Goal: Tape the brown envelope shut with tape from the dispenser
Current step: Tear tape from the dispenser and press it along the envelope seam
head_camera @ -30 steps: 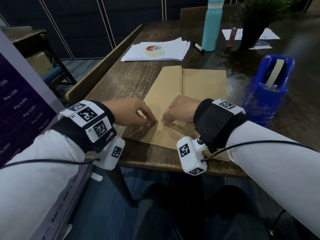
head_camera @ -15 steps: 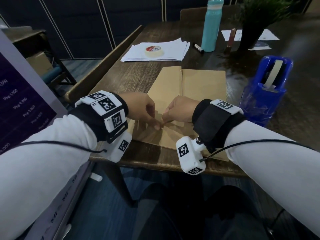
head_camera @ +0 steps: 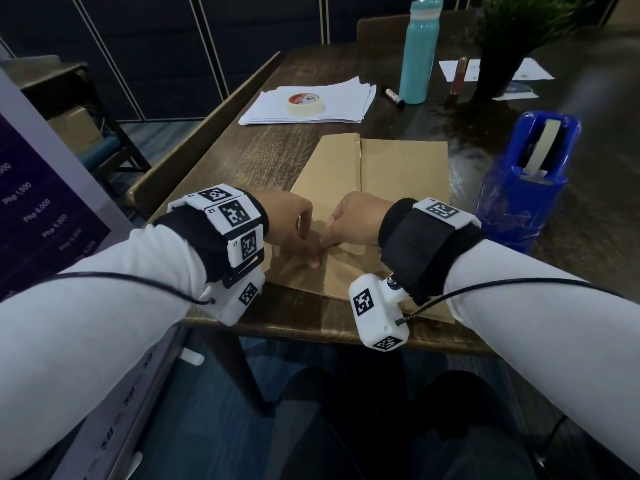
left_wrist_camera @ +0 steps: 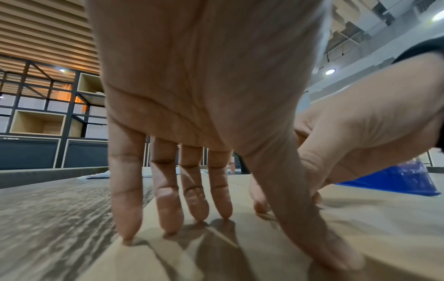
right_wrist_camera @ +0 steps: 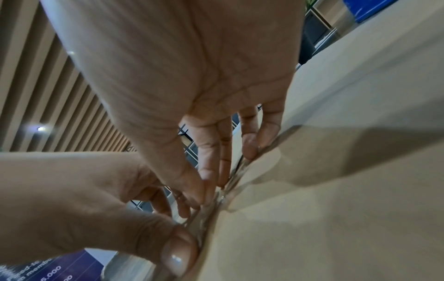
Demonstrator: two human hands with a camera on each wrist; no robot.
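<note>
Near edge of table [head_camera: 304, 327]: both hands meet over the envelope [head_camera: 401, 168], which lies flat, flap end toward the person.

Left hand [head_camera: 287, 220]: fingers [left_wrist_camera: 168, 209] straight and spread, tips down on the paper; thumb stretched out flat on the flap seam. Nothing pinched, just pressing.

Right hand [head_camera: 356, 218]: fingers extended, tips pressed on the same seam just beside the left thumb. The right wrist view shows a glossy clear strip [right_wrist_camera: 211, 213] under the tips, most likely tape already laid on the seam. Whether the thumb and forefinger nip its end or only press it, cannot tell.

Step in hand, judging by this: rubbing the tape down across the flap edge.

Further out, right: blue dispenser [head_camera: 530, 181] upright on the table, well apart from the hands, tape end hanging at its cutter. Far left: spare tape roll [head_camera: 305, 102] on a paper stack [head_camera: 346, 102]. Bottle [head_camera: 419, 50] and plant [head_camera: 502, 46] at the back.

Next move probably calls for a firm sweep along the strip so no bubbles or lifted ends remain. If the flap is not fully covered, the right hand goes to the dispenser while the left pins the flap.
</note>
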